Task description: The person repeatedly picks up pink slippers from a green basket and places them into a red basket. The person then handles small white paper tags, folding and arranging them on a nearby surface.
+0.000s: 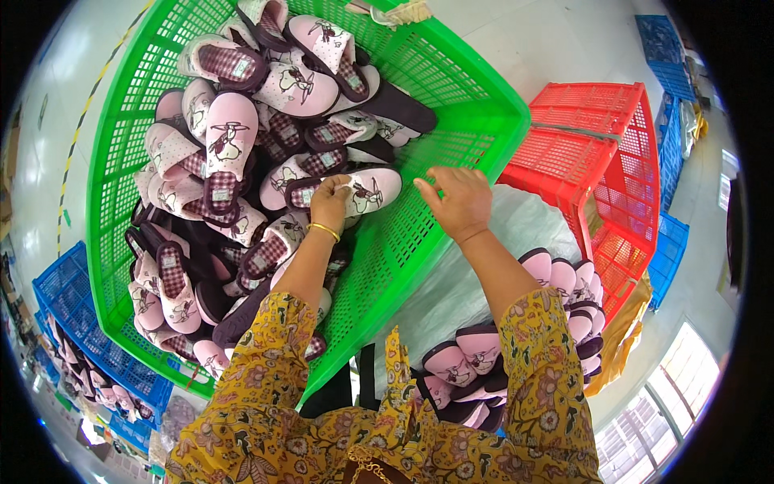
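My left hand (329, 206), with a yellow bangle at its wrist, grips a pink slipper (375, 190) by its heel end. The slipper has a cartoon print on the toe and a dark checked insole. Beneath it, a heap of similar pink and dark slippers (230, 133) fills much of a large green plastic basket (423, 230), lying at mixed angles. My right hand (461, 202) hovers over the basket's right side, thumb and fingers apart, holding nothing. A small gap separates it from the slipper's toe.
Right of the basket, slippers (476, 351) lie grouped on a pale sheet (528, 214), with more slippers (564, 278) beyond my right forearm. Red crates (576, 113) stand behind. Blue crates (72, 290) sit at the left, others (669, 250) at the far right.
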### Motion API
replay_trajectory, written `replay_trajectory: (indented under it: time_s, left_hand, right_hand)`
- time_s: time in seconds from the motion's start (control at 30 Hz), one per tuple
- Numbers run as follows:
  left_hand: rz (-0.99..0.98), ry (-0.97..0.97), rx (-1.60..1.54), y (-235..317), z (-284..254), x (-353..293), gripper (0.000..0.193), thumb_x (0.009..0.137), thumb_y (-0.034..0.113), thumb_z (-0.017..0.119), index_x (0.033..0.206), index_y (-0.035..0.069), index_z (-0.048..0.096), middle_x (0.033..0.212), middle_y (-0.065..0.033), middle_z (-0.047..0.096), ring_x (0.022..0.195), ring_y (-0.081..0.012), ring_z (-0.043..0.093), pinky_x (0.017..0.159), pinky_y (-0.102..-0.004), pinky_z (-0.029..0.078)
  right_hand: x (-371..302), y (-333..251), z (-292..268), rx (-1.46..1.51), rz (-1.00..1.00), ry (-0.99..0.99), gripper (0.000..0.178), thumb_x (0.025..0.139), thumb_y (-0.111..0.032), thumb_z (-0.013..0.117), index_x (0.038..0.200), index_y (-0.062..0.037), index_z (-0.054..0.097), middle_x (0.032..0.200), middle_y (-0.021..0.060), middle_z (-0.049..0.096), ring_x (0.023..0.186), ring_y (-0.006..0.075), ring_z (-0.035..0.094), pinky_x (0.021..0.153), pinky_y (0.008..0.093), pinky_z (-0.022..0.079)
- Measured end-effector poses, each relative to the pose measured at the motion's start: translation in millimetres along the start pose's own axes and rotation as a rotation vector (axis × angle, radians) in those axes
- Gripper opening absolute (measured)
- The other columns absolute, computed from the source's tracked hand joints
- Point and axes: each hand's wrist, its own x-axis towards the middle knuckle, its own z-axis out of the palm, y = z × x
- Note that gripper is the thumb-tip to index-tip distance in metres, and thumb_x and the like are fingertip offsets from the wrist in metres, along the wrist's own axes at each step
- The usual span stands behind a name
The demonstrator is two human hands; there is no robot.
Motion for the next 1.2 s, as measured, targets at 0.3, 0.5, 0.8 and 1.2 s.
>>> replay_trajectory:
  time_s: [0.3, 0.5, 0.8, 1.2]
  left_hand:
    - [0.136, 0.26, -0.211, -19.5, -31.6, -100.8, 0.02, 0.086, 0.003, 0.053, 0.104, 0.002, 0.06, 0.089, 0.0015, 0.055, 0.074, -0.0049, 0.045, 0.066, -0.0188, 0.038]
    - [0.106, 0.189, -0.147, -22.9, -54.8, -160.8, 0.016, 0.09, 0.003, 0.053, 0.104, 0.003, 0.06, 0.088, 0.0042, 0.055, 0.072, -0.002, 0.044, 0.065, -0.0161, 0.036]
    - [0.216, 0.085, 0.059, -26.8, -77.8, -159.8, 0.017, 0.088, -0.003, 0.053, 0.102, 0.002, 0.063, 0.076, 0.0013, 0.046, 0.065, -0.0054, 0.04, 0.059, -0.02, 0.033]
    - [0.238, 0.124, 0.092, -40.9, -73.9, -160.5, 0.015, 0.085, -0.001, 0.057, 0.098, 0.004, 0.064, 0.077, -0.0017, 0.051, 0.068, -0.0107, 0.044, 0.063, -0.0232, 0.035]
  right_hand:
    - [46.6, 8.6, 50.2, -0.249, 0.194, -0.599, 0.053, 0.071, -0.029, 0.074, 0.112, -0.0038, 0.051, 0.108, 0.0133, 0.059, 0.103, 0.0328, 0.056, 0.088, 0.0438, 0.046]
    - [102.3, 55.0, 159.6, -0.284, 0.423, -0.612, 0.068, 0.069, -0.03, 0.076, 0.125, -0.0063, 0.044, 0.129, 0.0113, 0.048, 0.12, 0.0316, 0.046, 0.097, 0.0414, 0.044]
    - [104.7, 103.5, 246.0, -0.315, 0.431, -0.448, 0.074, 0.064, -0.027, 0.081, 0.124, -0.0057, 0.043, 0.124, 0.0168, 0.048, 0.116, 0.0364, 0.047, 0.095, 0.0456, 0.045]
    - [122.7, 42.5, 190.2, -0.465, 0.226, -1.066, 0.044, 0.078, -0.037, 0.062, 0.11, -0.0065, 0.065, 0.119, 0.0148, 0.061, 0.108, 0.0282, 0.06, 0.089, 0.0389, 0.049]
